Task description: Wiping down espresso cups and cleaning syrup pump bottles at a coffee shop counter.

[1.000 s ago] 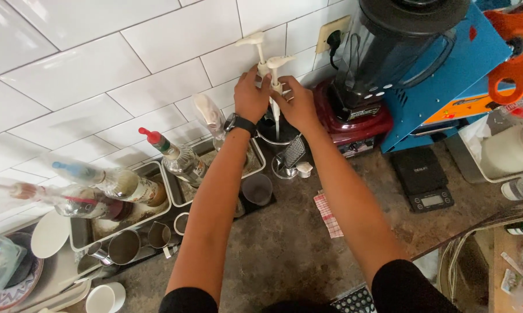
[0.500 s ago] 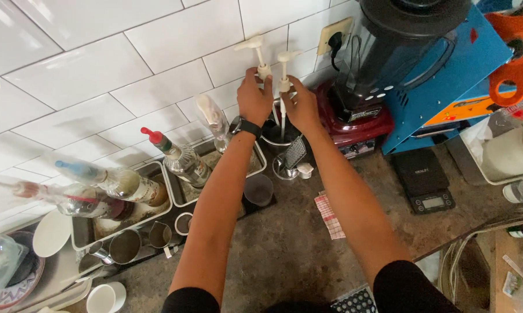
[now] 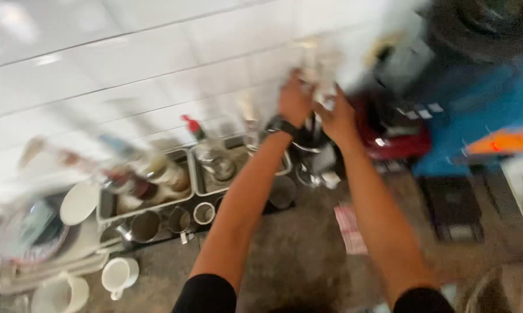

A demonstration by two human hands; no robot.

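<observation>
The whole head view is smeared by motion. My left hand (image 3: pixel 293 103), with a black watch (image 3: pixel 282 124) on its wrist, and my right hand (image 3: pixel 338 120) are raised side by side against the white tiled wall. Each is closed around one of two white pump bottles (image 3: pixel 311 55), whose tops show only as pale streaks above my fingers. Below my hands stands a dark round container (image 3: pixel 311 139). Blur hides the finger detail.
A blender with a red base (image 3: pixel 397 130) stands right of my hands in front of a blue box (image 3: pixel 493 98). Metal trays with bottles (image 3: pixel 151 191), metal cups (image 3: pixel 145 225) and white cups (image 3: pixel 119 273) fill the left. A black scale (image 3: pixel 452 208) and pink paper (image 3: pixel 349 229) lie on the counter.
My hands have stayed on the pump bottles and dropped slightly. The camera has swung, so the picture is now blurred.
</observation>
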